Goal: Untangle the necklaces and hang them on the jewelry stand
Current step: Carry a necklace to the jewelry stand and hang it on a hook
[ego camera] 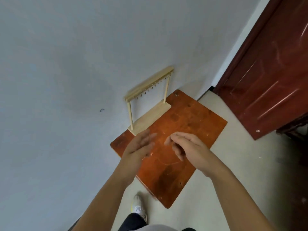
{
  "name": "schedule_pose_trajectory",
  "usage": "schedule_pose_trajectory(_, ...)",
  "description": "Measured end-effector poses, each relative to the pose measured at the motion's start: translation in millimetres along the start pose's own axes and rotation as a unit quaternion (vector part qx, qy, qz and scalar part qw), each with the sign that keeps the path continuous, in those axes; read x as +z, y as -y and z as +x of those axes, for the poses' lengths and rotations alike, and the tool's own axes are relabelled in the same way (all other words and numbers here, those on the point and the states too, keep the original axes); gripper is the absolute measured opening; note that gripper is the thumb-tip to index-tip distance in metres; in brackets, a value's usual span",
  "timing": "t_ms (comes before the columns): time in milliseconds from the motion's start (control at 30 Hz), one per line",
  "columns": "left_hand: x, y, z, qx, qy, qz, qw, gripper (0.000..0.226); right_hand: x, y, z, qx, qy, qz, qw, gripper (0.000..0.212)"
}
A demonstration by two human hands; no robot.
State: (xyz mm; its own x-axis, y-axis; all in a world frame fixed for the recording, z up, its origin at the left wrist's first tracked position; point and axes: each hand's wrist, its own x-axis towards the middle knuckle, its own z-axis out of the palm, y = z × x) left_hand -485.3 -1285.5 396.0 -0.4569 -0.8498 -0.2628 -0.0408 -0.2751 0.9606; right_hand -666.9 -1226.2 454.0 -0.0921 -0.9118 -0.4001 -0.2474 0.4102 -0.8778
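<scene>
Pale wood makes up the jewelry stand (150, 83), which sits at the far edge of the orange-brown counter (191, 117) against the wall; its row of small hooks (155, 85) looks bare. A thin necklace (166, 162) trails in a faint loop on the counter under the two hands, and strands rise toward each of them.

The right hand (188, 145) hovers with its fingers (179, 153) curled downward, apparently pinching the chain near the thumb. The left hand (138, 147) is blurred; its fingers (150, 136) look fairly straight with a strand beside them, but I cannot tell whether they grip it.

The untangling seems to be in progress, with nothing hung yet.

The main risk is pulling the hands apart too briskly: a fine chain tightens its knots under tension and could snap. The strand might also slip from a loose left-hand hold and drop back into a heap. The stand is light, and a snagged chain could tip it.
</scene>
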Motion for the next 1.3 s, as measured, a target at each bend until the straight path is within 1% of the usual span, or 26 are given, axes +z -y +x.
schedule_pose_trajectory(67,-9.0,-5.7,33.9,-0.023,0.059,-0.021,0.998,0.046,-7.3,18.3,30.5,0.016,0.019,-0.002,1.0,0.041)
schedule_pose_trajectory(133,-17.7,-15.8,63.2,-0.033,0.087,-0.023,0.995,0.041,-14.9,35.0,59.5,0.022,0.022,-0.009,0.999,0.041)
schedule_pose_trajectory(233,-31.7,-26.4,96.2,-0.023,0.1,0.001,0.995,0.033,-27.5,50.0,93.9,0.031,-0.002,-0.001,1.0,0.04)
schedule_pose_trajectory(333,-39.9,-28.4,114.5,-0.025,0.085,0.007,0.996,0.025,-40.3,52.5,119.2,0.036,-0.015,0.041,0.998,0.037)
schedule_pose_trajectory(400,-44.2,-25.3,125.3,-0.03,0.06,0.022,0.998,0.021,-45.9,51.3,135.0,0.031,-0.005,0.057,0.998,0.037)
schedule_pose_trajectory(500,-48.6,-16.1,136.0,-0.049,0.012,0.018,0.999,0.019,-45.7,48.0,158.2,0.027,0.008,0.04,0.999,0.034)
schedule_pose_trajectory(533,-48.2,-12.9,137.3,-0.065,-0.013,-0.003,0.998,0.019,-43.0,46.9,164.5,0.019,0.008,0.024,0.999,0.032)
schedule_pose_trajectory(600,-44.8,-9.4,136.9,-0.103,-0.06,-0.096,0.988,0.021,-36.6,45.6,175.9,-0.016,0.009,-0.012,1.0,0.026)
schedule_pose_trajectory(667,-44.8,-6.9,137.0,-0.116,-0.096,-0.169,0.974,0.029,-30.5,44.2,188.2,-0.057,0.018,-0.037,0.997,0.023)
schedule_pose_trajectory(733,-48.1,-3.1,139.7,-0.11,-0.124,-0.198,0.966,0.034,-25.8,46.9,200.8,-0.075,0.03,-0.057,0.995,0.021)
schedule_pose_trajectory(800,-51.9,-0.2,142.3,-0.109,-0.158,-0.215,0.957,0.027,-20.6,50.5,214.2,-0.086,0.03,-0.076,0.993,0.02)
schedule_pose_trajectory(867,-53.9,1.5,143.8,-0.115,-0.194,-0.224,0.948,0.018,-13.5,52.9,225.1,-0.108,0.016,-0.107,0.988,0.021)
schedule_pose_trajectory(933,-54.8,2.6,144.9,-0.116,-0.227,-0.222,0.941,0.016,-6.0,54.1,233.2,-0.142,-0.008,-0.16,0.977,0.022)
schedule_pose_trajectory(1033,-55.6,4.7,147.9,-0.121,-0.258,-0.213,0.935,0.014,1.2,52.9,238.9,-0.193,-0.057,-0.25,0.947,0.024)
schedule_pose_trajectory(1100,-55.1,6.9,149.6,-0.126,-0.276,-0.202,0.931,0.015,4.1,48.0,237.3,-0.227,-0.097,-0.279,0.928,0.02)
schedule_pose_trajectory(1133,-54.6,8.1,150.3,-0.128,-0.282,-0.196,0.93,0.016,5.3,44.7,235.4,-0.237,-0.115,-0.275,0.925,0.017)
schedule_pose_trajectory(1200,-54.6,9.5,151.3,-0.13,-0.29,-0.187,0.93,0.017,7.8,38.1,231.9,-0.24,-0.144,-0.239,0.93,0.013)
schedule_pose_trajectory(1300,-56.2,11.0,152.7,-0.137,-0.299,-0.164,0.93,0.017,12.4,28.3,230.6,-0.215,-0.14,-0.208,0.944,0.015)
